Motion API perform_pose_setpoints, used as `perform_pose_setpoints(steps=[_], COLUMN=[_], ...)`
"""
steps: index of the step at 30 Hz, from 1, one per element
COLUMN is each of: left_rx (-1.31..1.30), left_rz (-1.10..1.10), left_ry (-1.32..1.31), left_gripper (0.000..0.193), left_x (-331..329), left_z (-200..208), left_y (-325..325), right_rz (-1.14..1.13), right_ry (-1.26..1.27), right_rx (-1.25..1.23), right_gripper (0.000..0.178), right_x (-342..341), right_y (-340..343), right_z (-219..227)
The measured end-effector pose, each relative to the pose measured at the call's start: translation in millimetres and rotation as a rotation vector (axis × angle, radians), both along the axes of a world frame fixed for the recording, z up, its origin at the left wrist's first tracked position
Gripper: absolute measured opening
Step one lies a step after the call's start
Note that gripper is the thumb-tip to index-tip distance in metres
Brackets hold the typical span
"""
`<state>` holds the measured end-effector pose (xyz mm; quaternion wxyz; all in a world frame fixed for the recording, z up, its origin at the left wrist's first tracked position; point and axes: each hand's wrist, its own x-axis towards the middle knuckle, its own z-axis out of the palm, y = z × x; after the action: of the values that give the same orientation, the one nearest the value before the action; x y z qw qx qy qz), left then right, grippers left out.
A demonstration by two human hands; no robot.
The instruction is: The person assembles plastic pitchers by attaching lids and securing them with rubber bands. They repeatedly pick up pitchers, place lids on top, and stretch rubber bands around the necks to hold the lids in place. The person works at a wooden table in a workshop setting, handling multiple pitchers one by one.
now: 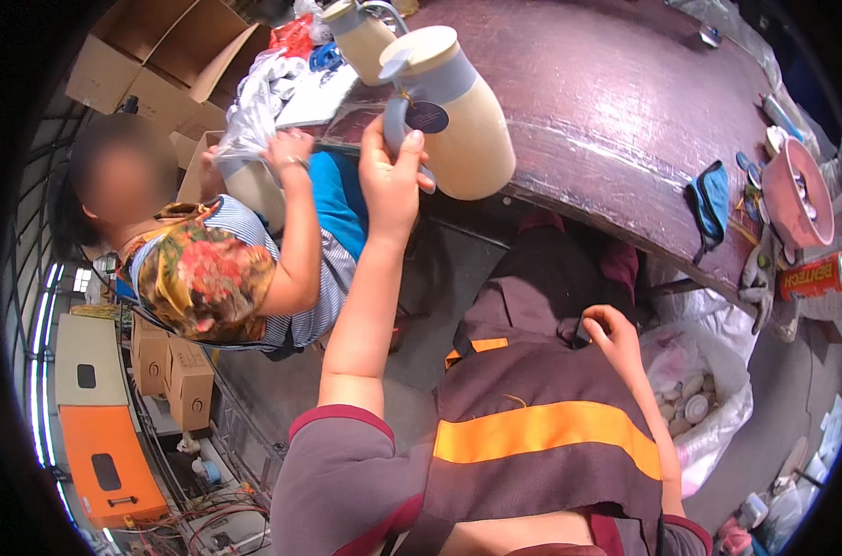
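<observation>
My left hand [395, 181] is closed round the grey handle of a cream vacuum jug [481, 139], which has a grey collar, a pale lid and a dark round tag [427, 117] hanging by the handle. The jug tilts slightly over the near edge of the dark red table [578, 83]. Behind it stands a second cream jug [363, 42], partly covered by the first. My right hand [615, 338] rests low by my lap, loosely curled with its fingers apart and nothing visible in it. An apron [550, 380] with an orange band covers my lap.
On my left a seated co-worker [226, 269] handles a clear plastic bag [245, 139] over another jug. Cardboard boxes [175, 380] stand beyond. A pink basin [796, 195] and a blue cloth item [708, 204] lie at the table's right; an open sack [690, 398] of round lids sits below.
</observation>
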<state>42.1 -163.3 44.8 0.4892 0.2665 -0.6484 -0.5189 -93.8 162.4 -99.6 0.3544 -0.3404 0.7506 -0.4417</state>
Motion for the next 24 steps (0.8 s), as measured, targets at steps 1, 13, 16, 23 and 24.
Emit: perform_pose_setpoints(steps=[1,13,16,23,24], left_rx=[-0.036,-0.400,-0.324,-0.297,-0.295], left_rz=[0.040,0.215,0.123,0.203,0.221], left_ry=[-0.056,-0.232,-0.231,-0.448,-0.493], left_gripper=[0.037,0.042,0.041,0.036,0.035], left_x=[0.0,6.1,-0.1,-15.0,-14.3], left_z=[-7.3,-12.1,-2.5,10.3,11.0], left_y=[-8.9,-41.8,-41.4,-63.4,-72.9], right_rz=[0.035,0.014,-0.014,-0.014,-0.022], right_ry=[0.051,0.087,0.071,0.017,0.009], right_rx=[0.008,0.120,0.092,0.123,0.134], right_gripper=[0.019,0.019,0.019,0.020,0.021], right_x=[1.5,14.6,15.4,12.7,11.2], right_y=[-0.8,5.6,4.3,1.5,0.9], right_z=[3.2,13.1,1.5,-8.7,-8.5])
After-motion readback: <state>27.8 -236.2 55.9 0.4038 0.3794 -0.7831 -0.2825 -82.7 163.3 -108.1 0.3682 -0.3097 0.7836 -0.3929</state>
